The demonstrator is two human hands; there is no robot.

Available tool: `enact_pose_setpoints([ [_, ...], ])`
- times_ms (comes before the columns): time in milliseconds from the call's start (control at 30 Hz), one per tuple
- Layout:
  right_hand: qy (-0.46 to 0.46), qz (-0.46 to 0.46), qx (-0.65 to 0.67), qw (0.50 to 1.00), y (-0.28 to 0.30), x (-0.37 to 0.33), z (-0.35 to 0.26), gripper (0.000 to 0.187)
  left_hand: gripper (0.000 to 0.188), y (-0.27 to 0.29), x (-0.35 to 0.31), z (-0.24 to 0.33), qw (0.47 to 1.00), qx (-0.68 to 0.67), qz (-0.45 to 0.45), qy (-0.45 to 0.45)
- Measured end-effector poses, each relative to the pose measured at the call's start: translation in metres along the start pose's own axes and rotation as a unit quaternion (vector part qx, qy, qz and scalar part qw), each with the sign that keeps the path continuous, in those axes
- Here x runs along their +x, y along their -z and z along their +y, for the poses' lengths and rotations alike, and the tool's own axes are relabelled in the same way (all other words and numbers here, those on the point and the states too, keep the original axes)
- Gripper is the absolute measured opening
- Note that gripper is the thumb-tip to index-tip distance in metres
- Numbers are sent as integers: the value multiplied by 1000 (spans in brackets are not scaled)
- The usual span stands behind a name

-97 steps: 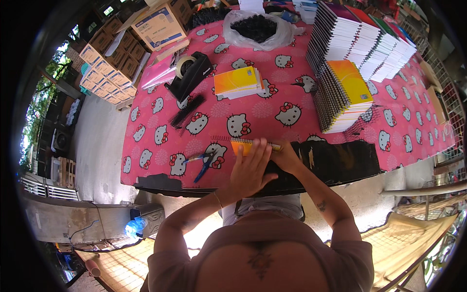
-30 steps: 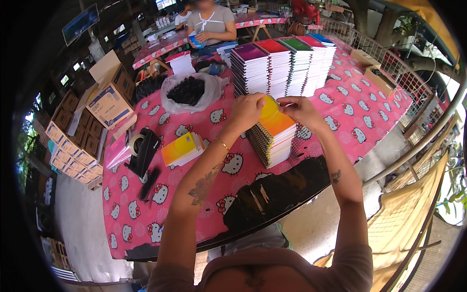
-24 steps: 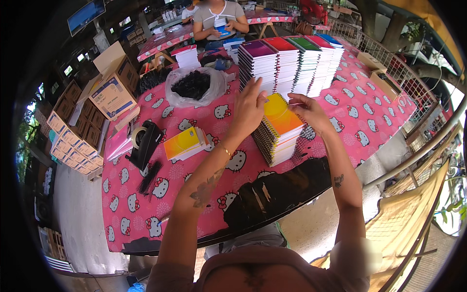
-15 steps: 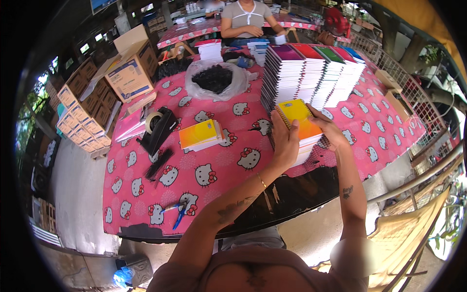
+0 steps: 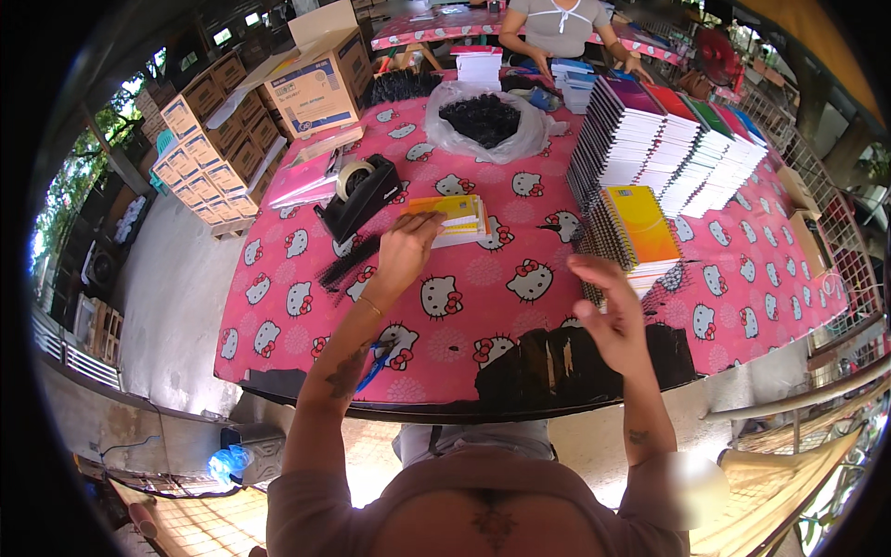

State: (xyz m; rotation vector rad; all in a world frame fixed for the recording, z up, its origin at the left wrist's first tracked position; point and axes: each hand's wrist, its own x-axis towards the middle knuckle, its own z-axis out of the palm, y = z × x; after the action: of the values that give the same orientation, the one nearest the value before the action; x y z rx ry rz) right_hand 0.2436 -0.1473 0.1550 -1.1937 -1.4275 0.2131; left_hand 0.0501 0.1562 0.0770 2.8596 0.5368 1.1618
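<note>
My left hand (image 5: 408, 249) is at the small stack of yellow-and-orange notebooks (image 5: 473, 226), which show no spiral binding. Its fingers lie together over the left end of the top notebook, whose edge looks slightly raised; the thumb is mostly hidden. Over the table, my right hand (image 5: 613, 316) holds nothing, its fingers and thumb apart. Just beyond it stands a stack of spiral-bound yellow-and-orange notebooks (image 5: 642, 227). Loose black binding coils (image 5: 345, 269) lie left of my left hand. Partly behind my left forearm is a blue-handled hand tool (image 5: 375, 369).
A black tape dispenser (image 5: 362, 200) stands at the left. Farther back are a plastic bag of black coils (image 5: 483, 121) and tall stacks of spiral notebooks (image 5: 640, 139). Cardboard boxes (image 5: 320, 97) are piled beyond the table's left edge. Another person (image 5: 561, 32) works across the table.
Both hands have let go of the spiral-bound yellow notebooks. My left hand has moved left to the unbound stack; my right has drawn back toward me. The view has shifted.
</note>
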Motion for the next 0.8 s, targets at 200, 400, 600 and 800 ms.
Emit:
enact_pose_setpoints([
  [200,-165,-61,142,974,-72,-13,60,41,25,10,17,-11,994,-76,-26,79],
  [400,-85,101,-37,991,-96,-19,58,45,23,42,-24,87,998,15,18,-64],
  [600,-261,-27,85,961,-94,-77,127,41,28,32,-65,73,991,-98,57,68],
  [800,-271,-18,224,936,-117,-63,102,26,18,29,-126,-83,955,213,-62,198],
])
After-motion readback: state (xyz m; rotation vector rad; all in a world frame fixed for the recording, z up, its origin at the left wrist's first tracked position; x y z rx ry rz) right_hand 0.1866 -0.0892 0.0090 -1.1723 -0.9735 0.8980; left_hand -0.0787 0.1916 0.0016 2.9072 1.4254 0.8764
